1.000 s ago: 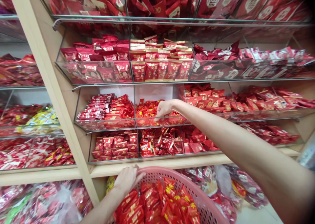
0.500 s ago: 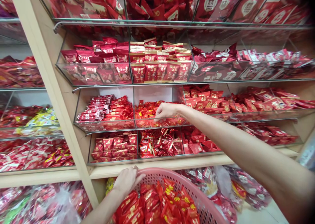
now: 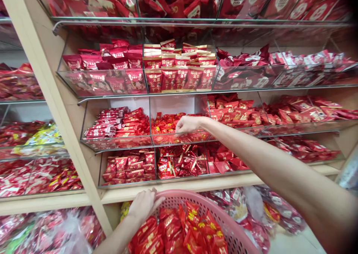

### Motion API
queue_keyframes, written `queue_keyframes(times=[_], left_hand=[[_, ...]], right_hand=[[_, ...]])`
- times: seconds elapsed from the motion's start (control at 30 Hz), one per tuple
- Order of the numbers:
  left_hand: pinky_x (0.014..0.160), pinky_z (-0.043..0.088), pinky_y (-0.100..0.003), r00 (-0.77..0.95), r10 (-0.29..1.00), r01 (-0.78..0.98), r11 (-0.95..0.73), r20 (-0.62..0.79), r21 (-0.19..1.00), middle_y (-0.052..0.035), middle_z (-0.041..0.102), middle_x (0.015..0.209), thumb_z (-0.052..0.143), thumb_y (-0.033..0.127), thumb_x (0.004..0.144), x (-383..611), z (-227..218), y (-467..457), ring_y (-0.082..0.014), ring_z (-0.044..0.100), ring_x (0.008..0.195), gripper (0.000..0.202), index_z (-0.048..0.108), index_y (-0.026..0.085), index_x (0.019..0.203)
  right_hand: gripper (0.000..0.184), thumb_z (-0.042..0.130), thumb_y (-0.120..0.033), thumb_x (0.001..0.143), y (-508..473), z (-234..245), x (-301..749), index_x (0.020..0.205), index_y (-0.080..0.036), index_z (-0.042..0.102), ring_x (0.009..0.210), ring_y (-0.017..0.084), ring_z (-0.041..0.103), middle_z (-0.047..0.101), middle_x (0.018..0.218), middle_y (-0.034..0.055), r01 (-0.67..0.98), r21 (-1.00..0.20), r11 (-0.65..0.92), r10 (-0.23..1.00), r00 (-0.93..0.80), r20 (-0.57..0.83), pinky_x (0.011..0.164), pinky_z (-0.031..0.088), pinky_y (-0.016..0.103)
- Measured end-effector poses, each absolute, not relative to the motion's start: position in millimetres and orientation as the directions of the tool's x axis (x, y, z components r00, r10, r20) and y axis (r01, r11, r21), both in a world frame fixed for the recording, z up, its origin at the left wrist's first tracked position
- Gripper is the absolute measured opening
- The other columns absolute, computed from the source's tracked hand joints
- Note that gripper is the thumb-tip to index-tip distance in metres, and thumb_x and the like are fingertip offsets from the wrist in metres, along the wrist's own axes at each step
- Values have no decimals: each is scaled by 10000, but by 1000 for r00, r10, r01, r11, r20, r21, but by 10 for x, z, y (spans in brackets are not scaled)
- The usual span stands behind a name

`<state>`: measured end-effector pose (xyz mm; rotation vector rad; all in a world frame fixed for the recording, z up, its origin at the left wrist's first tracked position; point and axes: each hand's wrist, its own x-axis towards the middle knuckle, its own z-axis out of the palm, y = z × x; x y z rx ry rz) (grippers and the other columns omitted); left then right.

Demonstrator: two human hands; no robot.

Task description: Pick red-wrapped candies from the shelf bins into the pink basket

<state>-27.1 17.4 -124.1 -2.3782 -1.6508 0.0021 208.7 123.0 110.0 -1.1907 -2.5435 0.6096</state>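
Observation:
My left hand point(image 3: 144, 205) grips the rim of a pink plastic basket point(image 3: 223, 220) at the bottom of the view; the basket is heaped with red candy packets point(image 3: 179, 229). My right hand point(image 3: 186, 124) reaches into the middle clear bin point(image 3: 179, 139) of the third shelf row. Its fingers are curled down among the red sweets point(image 3: 165, 123) lying there. Whether they hold a packet is hidden by the hand itself.
Clear acrylic bins of red packets fill the shelf rows: boxed red packs point(image 3: 179, 77) above, small red bars point(image 3: 117, 123) left of the hand, loose wrappers point(image 3: 181, 161) below. A beige wooden upright point(image 3: 56, 105) separates a second shelving bay on the left. Bagged sweets point(image 3: 246, 205) lie beneath.
My right hand has shifted slightly within the middle bin, its fingers curling more. The left hand stays on the basket rim. The view has drifted a little to the right.

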Motion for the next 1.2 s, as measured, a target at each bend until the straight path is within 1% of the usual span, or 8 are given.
queue_keyframes(times=[0.07,0.27,0.4,0.53,0.6,0.87,1.07,1.2], left_hand=[[676,487,-396,368,917,921,-336,155,-198,-147,687,775,272,485,891,-280,-1266,190,-302,655,760,527,596,87,1013],[679,487,-397,369,915,919,-333,163,-210,-141,686,775,262,496,889,-286,-1281,196,-297,654,759,536,599,98,1012],[690,491,-409,361,923,925,-335,134,-180,-139,689,792,261,491,892,-272,-1241,176,-301,654,777,530,596,94,999],[695,492,-416,362,923,922,-336,128,-191,-139,690,799,268,498,888,-274,-1232,174,-304,654,782,532,590,95,1021],[692,493,-412,365,921,922,-338,133,-188,-137,690,793,266,499,888,-280,-1242,179,-302,654,779,533,591,98,1021],[711,488,-414,361,925,926,-341,118,-160,-144,690,820,266,501,888,-275,-1250,194,-301,652,799,541,594,92,1022],[699,485,-395,354,929,929,-336,111,-155,-140,689,811,254,504,889,-279,-1236,182,-295,653,799,543,591,98,1017],[703,478,-399,365,926,924,-347,100,-164,-147,686,849,247,507,888,-286,-1242,185,-299,645,814,555,582,93,1045]], right_hand=[[145,629,-271,620,1233,1099,2100,579,-140,677,544,89,506,626,560,-18,658,-487,574,774,-631,59,509,362,195],[258,650,-388,617,1217,1124,2152,690,-146,699,536,75,465,640,619,-10,627,-518,582,753,-656,52,483,325,198],[291,685,-417,563,1219,1142,2127,669,-146,697,521,78,444,631,597,-11,653,-495,573,768,-639,47,482,309,214],[239,681,-379,562,1216,1148,2091,627,-150,683,542,92,466,603,565,-24,680,-469,564,781,-623,38,514,327,221],[213,671,-356,579,1206,1151,2084,590,-144,655,531,88,448,566,532,-35,689,-455,563,785,-619,34,513,322,222],[249,633,-340,661,1216,1133,2058,530,-139,566,504,76,376,467,488,-48,715,-395,576,773,-634,-21,516,316,221],[247,532,-204,743,1178,1127,2049,511,-153,464,495,66,309,372,498,-61,733,-305,608,778,-626,45,503,283,208],[251,478,-240,811,1112,1227,2081,576,-153,485,502,76,321,408,533,-44,778,-210,593,805,-577,135,495,278,213]])
